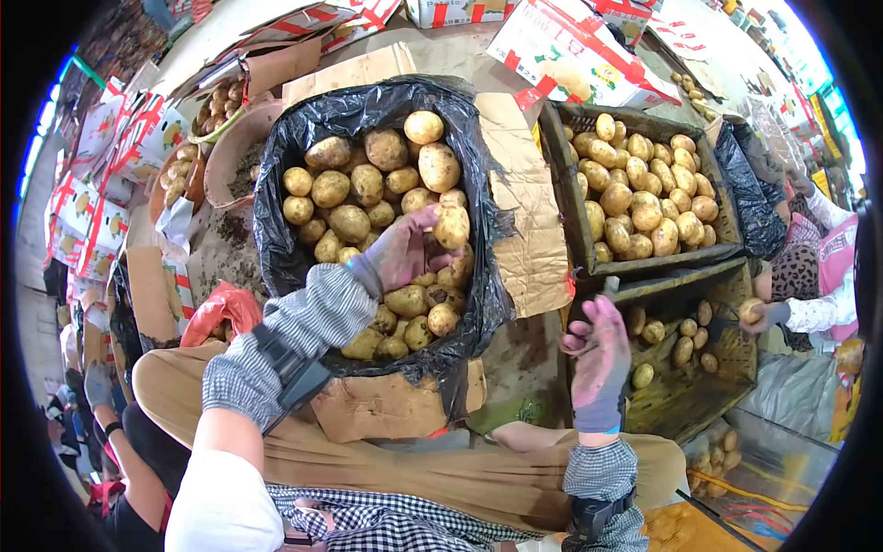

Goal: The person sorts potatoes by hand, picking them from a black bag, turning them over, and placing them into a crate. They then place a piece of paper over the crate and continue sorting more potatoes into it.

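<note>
My left hand (405, 255), in a stained purplish glove, is closed on a potato (452, 226) above a box lined with a black plastic bag (276, 152). Many potatoes (349, 224) of mixed sizes fill that box, several with dark soil patches. My right hand (600, 357), gloved likewise, is raised palm up by the near left side of the lower crate (713, 391), fingers stretched and nothing visible in it. Several loose potatoes (682, 350) lie in this crate. Beyond it, a fuller crate (563, 184) holds smooth yellow potatoes (648, 189).
Cardboard flaps (524, 212) stick out around the lined box. A red-and-white printed carton (579, 55) stands behind. At the right, a co-worker's gloved hand (771, 316) holds a potato (751, 311) beside the lower crate. A pinkish tub (235, 156) stands at the left.
</note>
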Available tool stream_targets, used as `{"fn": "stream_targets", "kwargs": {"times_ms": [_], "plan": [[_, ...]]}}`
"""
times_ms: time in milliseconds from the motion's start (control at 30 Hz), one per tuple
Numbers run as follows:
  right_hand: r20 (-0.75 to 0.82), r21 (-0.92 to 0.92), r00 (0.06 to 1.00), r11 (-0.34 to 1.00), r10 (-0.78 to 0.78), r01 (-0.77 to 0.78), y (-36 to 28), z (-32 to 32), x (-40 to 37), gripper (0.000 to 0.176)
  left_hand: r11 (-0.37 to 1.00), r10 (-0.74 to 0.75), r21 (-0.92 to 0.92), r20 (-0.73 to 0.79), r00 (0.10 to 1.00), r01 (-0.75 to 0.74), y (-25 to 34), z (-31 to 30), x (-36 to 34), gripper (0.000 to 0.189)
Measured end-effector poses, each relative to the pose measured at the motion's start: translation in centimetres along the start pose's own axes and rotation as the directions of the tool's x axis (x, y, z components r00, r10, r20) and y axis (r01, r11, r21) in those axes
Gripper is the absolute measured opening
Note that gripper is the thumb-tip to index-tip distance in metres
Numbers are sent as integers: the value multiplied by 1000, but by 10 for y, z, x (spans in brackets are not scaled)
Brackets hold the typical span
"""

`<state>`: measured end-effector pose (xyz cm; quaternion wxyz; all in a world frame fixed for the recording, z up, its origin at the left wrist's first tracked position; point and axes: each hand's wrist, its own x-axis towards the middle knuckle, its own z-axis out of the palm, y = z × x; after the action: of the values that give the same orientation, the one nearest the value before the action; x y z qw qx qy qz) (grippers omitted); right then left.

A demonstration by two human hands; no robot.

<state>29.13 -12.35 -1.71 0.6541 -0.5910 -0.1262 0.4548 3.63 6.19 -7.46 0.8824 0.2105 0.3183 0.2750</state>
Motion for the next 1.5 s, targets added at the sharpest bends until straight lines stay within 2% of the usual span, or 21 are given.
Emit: {"fn": "stream_targets", "kwargs": {"times_ms": [100,200,233,300,333,367,400,433,467,500,533,667,733,900,1000,1033,1067,1133,1200,1300,1500], "plan": [[185,-30,981,998,63,-58,2,15,-15,48,988,-10,155,173,985,-17,-12,52,-34,54],[381,-47,924,999,26,-8,15,25,-25,50,769,-22,611,319,947,-188,-36,99,-55,61],[389,-45,921,999,27,-10,16,24,-26,50,424,152,676,603,783,-603,-50,102,-53,58],[369,-37,920,991,133,-129,17,17,-29,53,583,121,653,519,846,-484,-57,105,-62,53],[311,-53,917,968,249,-245,1,16,-34,51,649,98,684,358,929,-332,-47,104,-64,50],[278,22,935,971,222,-237,5,10,-30,50,709,59,684,187,981,-173,-32,101,-63,46],[252,51,947,975,197,-216,0,7,-27,49,680,227,678,167,959,-279,-31,69,-42,37],[225,77,959,978,173,-194,-4,6,-25,48,508,431,735,234,872,-449,-29,30,-12,35],[183,80,975,987,126,-142,-3,5,-22,48,236,412,972,-94,906,-7,-2,37,-21,40],[188,77,975,987,123,-139,-4,5,-21,48,-57,483,997,-20,875,55,1,11,-7,47],[171,100,978,986,115,-134,-5,5,-20,48,-216,527,974,58,848,67,-3,-19,13,55],[159,122,973,974,168,-189,-2,7,-12,43,-423,408,893,35,912,155,-25,-41,64,55],[168,113,959,961,230,-251,-1,8,-6,35,-550,440,771,-60,896,322,-35,-42,84,51],[161,161,952,945,261,-286,-7,8,-5,37,-646,386,715,5,922,267,-16,-38,79,50],[217,246,948,927,233,-284,-17,10,-14,41,-65,381,979,-155,911,194,-4,-40,50,54],[229,253,955,936,189,-246,-20,11,-16,43,306,244,928,-293,925,213,-3,-42,40,52],[237,262,961,942,146,-208,-21,12,-18,45,544,139,828,-253,957,140,-3,-44,27,49],[242,256,963,950,119,-181,-20,14,-19,46,861,9,508,-66,998,26,1,-19,-18,49],[259,245,963,960,71,-136,-20,13,-18,47,964,36,253,188,981,-84,-3,7,-52,57],[215,235,977,971,-12,-40,-28,16,-21,45,947,226,144,333,915,-287,-7,50,-99,62],[72,201,933,921,-353,333,-72,-22,-99,47,981,122,-188,448,886,-40,-19,59,-124,51]]}}
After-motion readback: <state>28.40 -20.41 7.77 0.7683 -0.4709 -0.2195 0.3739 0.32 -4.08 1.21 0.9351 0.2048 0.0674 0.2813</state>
